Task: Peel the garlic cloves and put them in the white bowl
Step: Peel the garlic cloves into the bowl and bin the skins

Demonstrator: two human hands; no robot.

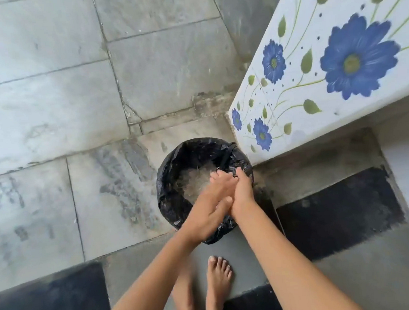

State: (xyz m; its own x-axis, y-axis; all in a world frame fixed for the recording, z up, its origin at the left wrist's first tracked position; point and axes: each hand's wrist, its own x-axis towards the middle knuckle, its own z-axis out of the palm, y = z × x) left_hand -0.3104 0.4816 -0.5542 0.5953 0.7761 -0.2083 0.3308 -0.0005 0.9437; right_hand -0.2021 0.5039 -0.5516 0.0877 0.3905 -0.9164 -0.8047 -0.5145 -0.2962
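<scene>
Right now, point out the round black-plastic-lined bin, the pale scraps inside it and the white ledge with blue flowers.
Round black-plastic-lined bin (168, 201): head view, liner's left wall.
Pale scraps (191, 182): head view, middle of heap.
White ledge with blue flowers (351, 63): head view, largest flower's centre.

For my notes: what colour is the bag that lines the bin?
The bag is black and glossy; the head view shows it best.

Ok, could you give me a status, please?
Over bin: left hand and right hand pressed together. Pale scraps inside. No garlic, no bowl in view.
</scene>
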